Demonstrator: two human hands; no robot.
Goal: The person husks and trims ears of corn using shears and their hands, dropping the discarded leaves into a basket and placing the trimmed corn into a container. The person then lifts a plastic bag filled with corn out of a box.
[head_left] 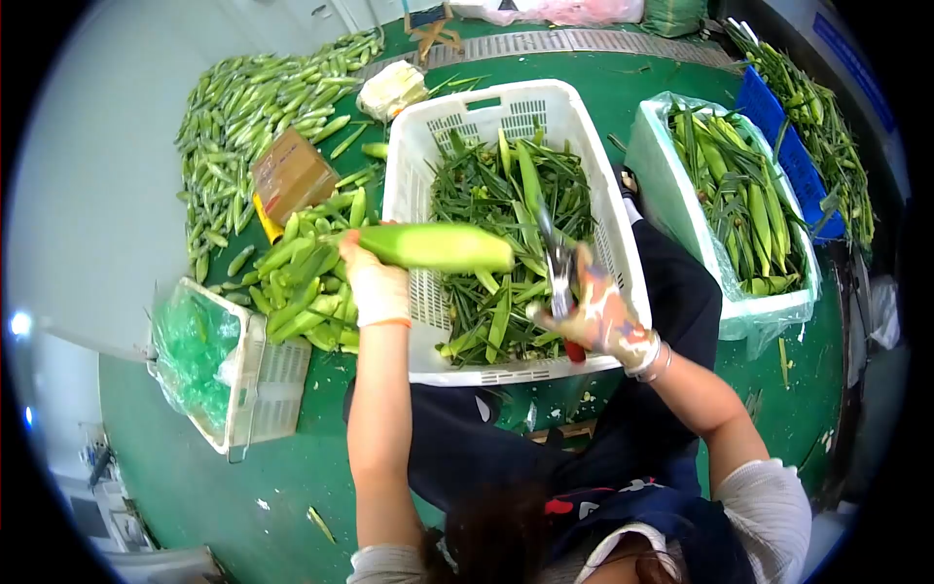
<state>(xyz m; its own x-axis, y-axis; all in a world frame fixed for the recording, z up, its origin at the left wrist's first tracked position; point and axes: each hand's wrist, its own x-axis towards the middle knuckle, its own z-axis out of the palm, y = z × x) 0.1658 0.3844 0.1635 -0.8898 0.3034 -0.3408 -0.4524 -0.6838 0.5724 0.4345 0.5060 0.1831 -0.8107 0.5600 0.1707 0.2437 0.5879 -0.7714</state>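
My left hand [377, 287], in a pale glove, is closed round one end of a green ear of corn [438, 246] in its husk. The ear lies roughly level over the white crate [516, 373], its broad end toward my right hand. In my right hand [608, 316], which wears a patterned glove, is a pair of pruning shears [561, 277] with a red handle. The blades point up and away from me, apart from the ear. Below both hands, cut leaves and husk trimmings [496, 326] fill much of the crate.
Husked-in corn ears [302, 292] are heaped left of the crate, beside a cardboard box [295, 177]. Farther back lies a large pile of ears [233, 112]. A plastic-lined box [654, 200] of corn and a blue crate [793, 161] stand right. A small crate [277, 384] holds green plastic.
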